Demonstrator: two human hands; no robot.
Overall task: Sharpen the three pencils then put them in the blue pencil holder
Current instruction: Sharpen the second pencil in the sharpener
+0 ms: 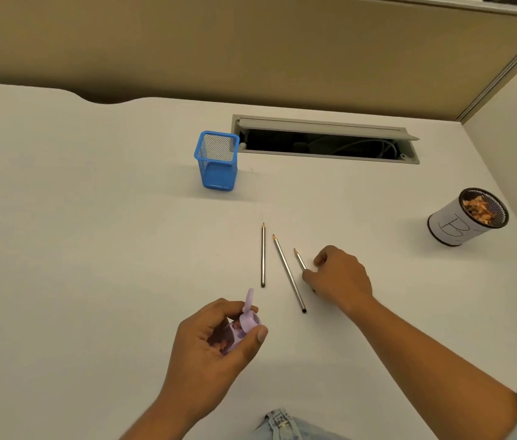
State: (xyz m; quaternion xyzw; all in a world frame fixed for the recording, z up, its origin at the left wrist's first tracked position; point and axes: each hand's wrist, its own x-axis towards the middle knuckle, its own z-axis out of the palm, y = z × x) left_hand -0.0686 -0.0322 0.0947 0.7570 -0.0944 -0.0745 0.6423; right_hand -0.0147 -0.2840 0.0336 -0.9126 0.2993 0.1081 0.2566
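Three grey pencils lie on the white desk with their points away from me: the left pencil (263, 255), the middle pencil (288, 273) and the right pencil (300, 258). My right hand (341, 277) lies over the right pencil's lower half, fingers curled around it on the desk. My left hand (219, 338) grips a lilac pencil sharpener (244, 325) with its lid flipped open, near the front of the desk. The blue mesh pencil holder (217, 160) stands upright and empty at the back, left of the pencils.
A white-wrapped mesh cup (466, 217) holding pencil shavings stands at the right. An open cable slot (323, 141) cuts into the desk behind the blue holder. A beige partition closes off the back.
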